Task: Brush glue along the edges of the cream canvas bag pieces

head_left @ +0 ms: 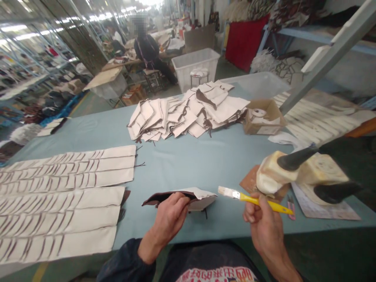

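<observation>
My left hand [172, 215] is closed on the upper edge of a cream fabric piece with a dark brown inside [202, 199], near the table's front edge. The piece stands partly folded, its brown side towards the left. In my right hand [263, 219] is a yellow-handled paintbrush [249, 199], held level with its pale bristles pointing left. A gap separates the bristles from the fabric. Just beyond my right hand, a yellowed plastic container with a black nozzle [272, 172] rests on a brown board [248, 179].
Overlapping cream pieces with brown edges [85, 199] lie in rows at left. A loose heap of similar pieces [188, 113] covers the table's far side, beside a cardboard box [261, 127]. Pink-handled scissors [291, 209] lie at right. A person [147, 49] sits farther back.
</observation>
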The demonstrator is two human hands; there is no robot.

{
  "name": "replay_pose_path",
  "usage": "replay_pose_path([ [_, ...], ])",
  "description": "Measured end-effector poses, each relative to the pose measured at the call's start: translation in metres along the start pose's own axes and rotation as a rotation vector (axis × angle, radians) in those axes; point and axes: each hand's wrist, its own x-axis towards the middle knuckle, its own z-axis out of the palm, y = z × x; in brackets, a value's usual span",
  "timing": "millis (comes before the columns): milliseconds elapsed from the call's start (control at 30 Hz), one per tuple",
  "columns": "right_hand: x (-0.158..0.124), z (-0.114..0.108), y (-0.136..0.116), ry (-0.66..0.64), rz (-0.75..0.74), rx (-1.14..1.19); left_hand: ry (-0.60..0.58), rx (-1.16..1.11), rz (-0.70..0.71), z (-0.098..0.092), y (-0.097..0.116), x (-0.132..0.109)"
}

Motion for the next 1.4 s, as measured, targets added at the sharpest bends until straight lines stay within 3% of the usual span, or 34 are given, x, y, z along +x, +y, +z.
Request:
replay_pose_path([
  [267, -0.01, -0.005, 0.004, -0.016, -0.007, 0.015, -0.017, -0.23, -0.33, -0.028, 0.006, 0.015],
  [400, -0.015, -0.006, 0.004, -0.009, 0.007, 0.022, -0.066, -0.478, -0.402, -0.031, 0.001, 0.023],
  [533, -0.022, -0.003, 0.002, -0.038, 0.015, 0.034, -0.151, -0.83, -0.517, -0.022, -0.002, 0.019],
  [633, -0.026, 0.0, 0.002, -0.055, 0.0, 0.046, -0.139, -0.959, -0.621, -0.009, 0.0, 0.012],
  [767, -0.03, -0.001, 0.005, -0.073, -0.013, 0.054, -0.076, -0.88, -0.684, 0.012, 0.002, 0.0],
  [867, -0.033, -0.001, 0.01, -0.077, -0.007, 0.07, 0.035, -0.736, -0.729, 0.025, 0.001, -0.01],
  [1000, -0.032, 0.003, 0.014, -0.05, 0.126, 0.188, 0.08, -0.771, -0.825, 0.035, -0.002, -0.015],
  [1100, -0.027, 0.005, 0.016, -0.046, 0.34, 0.374, -0.009, -0.761, -0.723, 0.04, -0.006, -0.015],
  [1233, -0.017, -0.002, 0.019, -0.041, 0.576, 0.59, 0.001, -0.292, -0.406, 0.039, -0.014, -0.017],
  [1300, -0.013, -0.008, 0.021, -0.043, 0.624, 0.641, 0.013, -0.104, -0.294, 0.036, -0.017, -0.019],
  [1400, -0.009, -0.013, 0.023, -0.048, 0.63, 0.641, 0.001, -0.003, -0.209, 0.033, -0.018, -0.018],
])
